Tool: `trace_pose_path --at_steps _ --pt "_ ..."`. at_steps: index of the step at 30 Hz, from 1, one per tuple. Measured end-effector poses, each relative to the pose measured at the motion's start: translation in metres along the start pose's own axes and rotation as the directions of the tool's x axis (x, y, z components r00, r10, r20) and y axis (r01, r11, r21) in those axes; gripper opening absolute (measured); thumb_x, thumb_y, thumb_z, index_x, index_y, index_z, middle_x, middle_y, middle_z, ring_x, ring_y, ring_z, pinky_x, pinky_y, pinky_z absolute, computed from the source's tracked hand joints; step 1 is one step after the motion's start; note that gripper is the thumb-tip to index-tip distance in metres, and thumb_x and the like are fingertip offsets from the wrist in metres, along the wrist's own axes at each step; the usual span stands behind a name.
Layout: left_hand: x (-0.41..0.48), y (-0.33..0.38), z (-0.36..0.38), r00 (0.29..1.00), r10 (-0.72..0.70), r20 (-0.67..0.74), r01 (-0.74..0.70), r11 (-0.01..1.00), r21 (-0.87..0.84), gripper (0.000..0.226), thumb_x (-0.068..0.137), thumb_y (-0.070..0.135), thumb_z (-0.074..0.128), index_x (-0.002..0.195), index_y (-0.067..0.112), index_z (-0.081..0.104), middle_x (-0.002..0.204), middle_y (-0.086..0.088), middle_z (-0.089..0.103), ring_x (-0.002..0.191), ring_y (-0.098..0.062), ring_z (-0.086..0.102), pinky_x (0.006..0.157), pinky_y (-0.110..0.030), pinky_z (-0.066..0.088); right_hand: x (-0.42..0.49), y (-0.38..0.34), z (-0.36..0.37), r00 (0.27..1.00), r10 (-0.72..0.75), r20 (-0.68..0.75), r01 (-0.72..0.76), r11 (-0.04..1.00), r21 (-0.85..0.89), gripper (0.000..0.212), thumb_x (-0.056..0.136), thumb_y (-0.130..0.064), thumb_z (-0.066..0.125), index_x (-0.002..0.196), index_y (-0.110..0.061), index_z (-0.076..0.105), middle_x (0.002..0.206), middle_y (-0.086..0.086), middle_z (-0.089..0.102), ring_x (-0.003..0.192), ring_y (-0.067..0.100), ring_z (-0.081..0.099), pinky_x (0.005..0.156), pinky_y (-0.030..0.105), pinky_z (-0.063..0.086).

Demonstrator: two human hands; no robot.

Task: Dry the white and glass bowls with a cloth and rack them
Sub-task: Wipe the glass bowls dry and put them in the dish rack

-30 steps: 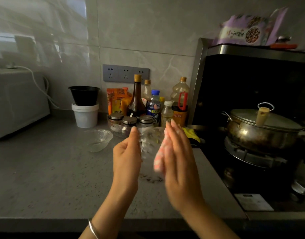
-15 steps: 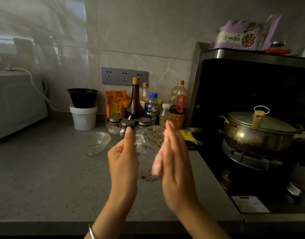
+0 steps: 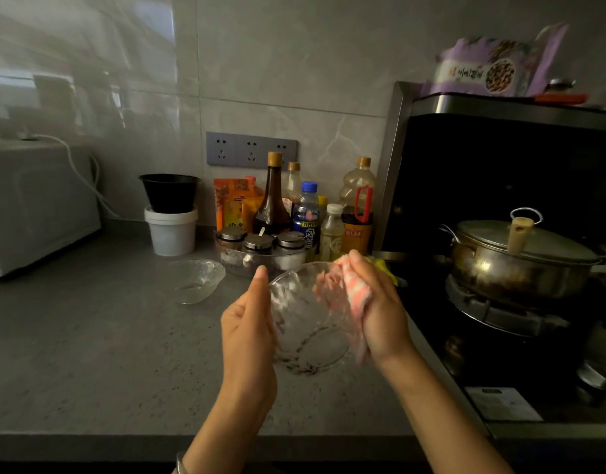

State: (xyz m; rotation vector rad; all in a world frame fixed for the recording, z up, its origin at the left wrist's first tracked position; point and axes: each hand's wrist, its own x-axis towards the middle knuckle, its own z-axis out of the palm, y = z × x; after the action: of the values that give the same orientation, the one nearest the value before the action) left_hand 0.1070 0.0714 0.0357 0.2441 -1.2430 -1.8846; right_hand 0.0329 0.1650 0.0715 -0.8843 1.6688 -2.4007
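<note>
I hold a clear glass bowl (image 3: 306, 331) above the grey counter, tilted with its opening toward me. My left hand (image 3: 248, 319) grips its left rim. My right hand (image 3: 377, 309) clutches a pink and white striped cloth (image 3: 351, 295) and presses it over the bowl's right rim, with part of the cloth inside the bowl. A second, smaller glass bowl (image 3: 195, 280) stands upright on the counter to the left, apart from both hands. No white bowl or rack is in view.
Bottles and spice jars (image 3: 260, 248) crowd the back of the grey counter (image 3: 89, 354). A white tub with a black bowl on top (image 3: 171, 230) stands left of them, a white microwave (image 3: 31, 206) at far left. A lidded metal pot (image 3: 520, 265) sits on the stove at right.
My right hand has turned and curled over the bowl's rim, pushing the cloth inside it. The bowl now tilts more toward me, and both hands sit slightly lower.
</note>
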Motion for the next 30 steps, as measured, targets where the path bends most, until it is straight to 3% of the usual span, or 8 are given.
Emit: trace_pose_path --at_steps 3,9,13,18,22,24,26,30 --pt "0.0 -0.005 -0.003 0.997 -0.074 -0.012 0.073 0.994 -0.086 0.049 0.083 0.046 0.054 0.08 -0.003 0.061 0.084 -0.025 0.06 0.074 -0.031 0.057 0.068 -0.04 0.05 -0.001 0.007 -0.004 0.99 0.14 0.027 -0.142 0.984 0.109 0.031 0.093 -0.023 0.047 0.081 -0.003 0.068 0.079 -0.009 0.068 0.075 -0.001 0.066 0.067 0.021 0.05" --pt "0.005 -0.002 -0.012 0.994 -0.069 0.087 0.056 0.988 0.143 0.054 0.078 0.059 0.047 0.078 0.007 0.06 0.084 -0.033 0.062 0.079 -0.033 0.06 0.08 -0.047 0.051 0.002 0.008 -0.014 0.978 0.209 -0.026 -0.21 0.976 -0.061 0.052 0.091 -0.032 0.053 0.103 0.018 0.057 0.109 0.04 0.056 0.097 0.049 0.057 0.08 0.032 0.045" --pt "0.013 0.012 -0.011 0.953 0.024 0.3 -0.125 0.938 0.322 0.049 0.095 0.044 0.032 0.074 0.019 0.068 0.071 0.004 0.072 0.068 -0.007 0.065 0.065 -0.015 0.05 0.011 -0.007 -0.022 0.987 0.065 0.149 -0.036 0.982 -0.187 0.062 0.101 -0.02 0.04 0.06 0.026 0.047 0.053 0.026 0.046 0.049 0.03 0.045 0.06 0.015 0.042" --pt "0.011 0.019 0.005 0.912 0.175 0.371 -0.322 0.866 0.382 0.06 0.09 0.049 0.048 0.047 0.007 0.045 0.044 -0.005 0.04 0.041 -0.013 0.035 0.044 -0.023 0.03 0.014 -0.015 -0.01 0.908 -0.033 0.417 0.2 0.91 -0.364 0.068 0.104 -0.018 0.033 0.036 -0.011 0.041 0.033 -0.005 0.04 0.037 0.005 0.039 0.063 0.016 0.038" --pt "0.008 0.01 0.005 0.982 0.126 0.142 -0.161 0.948 0.275 0.058 0.09 0.042 0.052 0.045 0.008 0.041 0.044 -0.006 0.034 0.039 -0.013 0.028 0.042 -0.024 0.022 0.002 -0.005 -0.008 0.94 -0.183 0.289 0.242 0.953 -0.184 0.056 0.102 -0.034 0.031 0.069 0.004 0.058 0.048 0.007 0.046 0.043 0.022 0.042 0.055 0.014 0.041" --pt "0.009 0.004 0.003 0.999 0.047 0.002 -0.046 0.984 0.175 0.047 0.091 0.046 0.053 0.061 0.008 0.054 0.053 -0.003 0.045 0.044 -0.009 0.041 0.044 -0.019 0.032 -0.012 0.013 -0.01 0.949 -0.21 0.235 0.269 0.929 -0.256 0.043 0.099 -0.044 0.027 0.117 -0.021 0.06 0.086 -0.004 0.065 0.074 0.007 0.062 0.071 0.012 0.048" --pt "0.008 0.0 0.004 0.996 0.062 -0.071 -0.051 0.988 0.143 0.046 0.092 0.044 0.052 0.063 0.008 0.051 0.053 0.003 0.041 0.042 0.0 0.036 0.042 -0.012 0.031 -0.03 0.033 -0.007 0.911 -0.335 0.24 0.412 0.737 -0.536 0.047 0.099 -0.051 0.017 0.143 -0.038 0.029 0.147 -0.017 0.037 0.133 -0.001 0.036 0.109 0.025 0.034" --pt "0.002 -0.003 0.012 0.99 0.141 0.027 -0.143 0.97 0.196 0.058 0.089 0.045 0.05 0.052 0.001 0.045 0.046 -0.01 0.034 0.041 -0.018 0.029 0.041 -0.026 0.024 -0.038 0.036 0.002 0.771 -0.52 0.369 0.559 0.272 -0.784 0.05 0.102 -0.042 0.019 0.148 -0.026 0.029 0.156 -0.004 0.025 0.145 0.014 0.021 0.115 0.038 0.022"
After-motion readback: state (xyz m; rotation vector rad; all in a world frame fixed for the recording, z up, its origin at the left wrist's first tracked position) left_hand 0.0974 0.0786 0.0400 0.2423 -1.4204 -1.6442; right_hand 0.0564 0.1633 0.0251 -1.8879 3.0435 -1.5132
